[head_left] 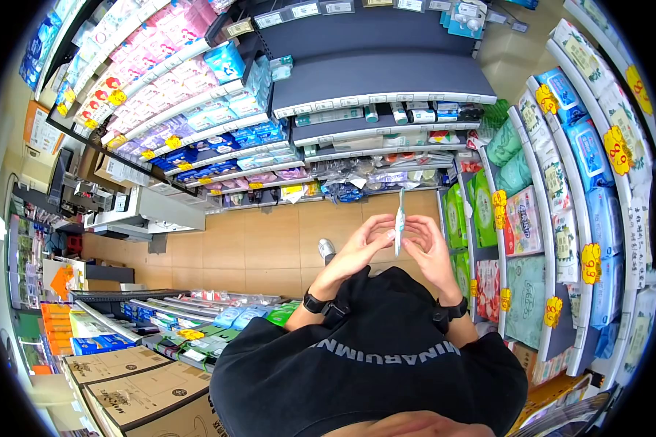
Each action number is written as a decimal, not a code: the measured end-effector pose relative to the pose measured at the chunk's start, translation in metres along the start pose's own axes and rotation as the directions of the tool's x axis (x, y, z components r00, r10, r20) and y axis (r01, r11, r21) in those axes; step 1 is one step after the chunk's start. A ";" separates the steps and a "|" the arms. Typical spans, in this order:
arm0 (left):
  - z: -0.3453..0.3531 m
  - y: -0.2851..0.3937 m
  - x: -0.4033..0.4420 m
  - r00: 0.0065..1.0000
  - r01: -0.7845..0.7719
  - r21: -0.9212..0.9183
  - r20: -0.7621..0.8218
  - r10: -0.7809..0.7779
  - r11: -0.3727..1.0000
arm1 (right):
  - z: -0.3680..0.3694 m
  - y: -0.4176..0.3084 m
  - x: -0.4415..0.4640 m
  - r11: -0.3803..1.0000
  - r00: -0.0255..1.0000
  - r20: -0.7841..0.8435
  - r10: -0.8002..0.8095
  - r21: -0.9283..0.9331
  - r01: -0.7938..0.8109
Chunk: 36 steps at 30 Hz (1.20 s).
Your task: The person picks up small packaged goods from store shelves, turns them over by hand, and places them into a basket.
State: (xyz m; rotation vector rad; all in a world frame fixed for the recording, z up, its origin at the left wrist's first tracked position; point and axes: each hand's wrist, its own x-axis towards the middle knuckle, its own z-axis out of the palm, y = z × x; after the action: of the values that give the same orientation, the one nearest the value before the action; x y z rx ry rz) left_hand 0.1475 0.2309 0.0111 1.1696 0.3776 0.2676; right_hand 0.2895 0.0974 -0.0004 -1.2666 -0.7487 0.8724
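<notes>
A thin, flat package, pale green and white, stands upright and edge-on to the camera between my two hands. My left hand holds its left side, with the thumb near its lower part. On the other side, my right hand has its fingers curved against the package and its thumb close to the lower edge. Both hands are in front of my chest, above the tiled floor. The package's printed faces cannot be read from this angle.
Dark shelves with small goods stand ahead. Racks of tissue and wipe packs rise close on the right. Pink and blue packs line the left shelves. Cardboard boxes and a low shelf are at the lower left.
</notes>
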 end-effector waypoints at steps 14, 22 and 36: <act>-0.005 -0.017 0.003 0.995 -0.007 0.120 -0.098 0.019 0.993 | -0.007 -0.013 -0.015 0.992 0.997 0.071 0.018 0.124 -0.026; -0.009 -0.008 -0.004 0.976 -0.037 0.047 -0.213 0.047 0.998 | -0.013 -0.011 -0.017 0.996 0.996 -0.088 0.014 0.094 -0.006; -0.011 -0.008 -0.015 0.973 -0.029 0.044 -0.229 0.039 0.999 | -0.011 -0.004 -0.016 0.993 0.993 -0.102 0.054 0.113 -0.042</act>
State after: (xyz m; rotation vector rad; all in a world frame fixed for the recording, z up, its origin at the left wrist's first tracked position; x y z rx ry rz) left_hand 0.1296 0.2315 0.0017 1.1893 0.5685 0.4289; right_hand 0.2919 0.0782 0.0018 -1.2263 -0.5808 0.8674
